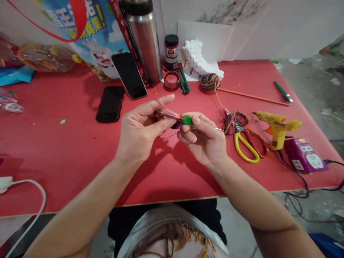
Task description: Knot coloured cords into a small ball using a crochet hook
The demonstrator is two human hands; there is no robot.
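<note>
Your left hand (141,130) pinches a thin wrapped stick (168,115) between thumb and forefinger, closed tight on it, with a loop of pinkish thread arching over the forefinger. Your right hand (202,138) is closed too, its fingertips gripping a small green piece (187,120) at the stick's right end. The stick looks slim, wound in multicoloured thread, and a dark bit sits just under the green piece; what it is cannot be told. The work hangs between both hands, above the red table (67,150), not touching it. A thread runs from your right hand far to the ball of yarn (210,81). Right of your hands lie yellow scissors (243,143), then a yellow glue gun (276,129).
</note>
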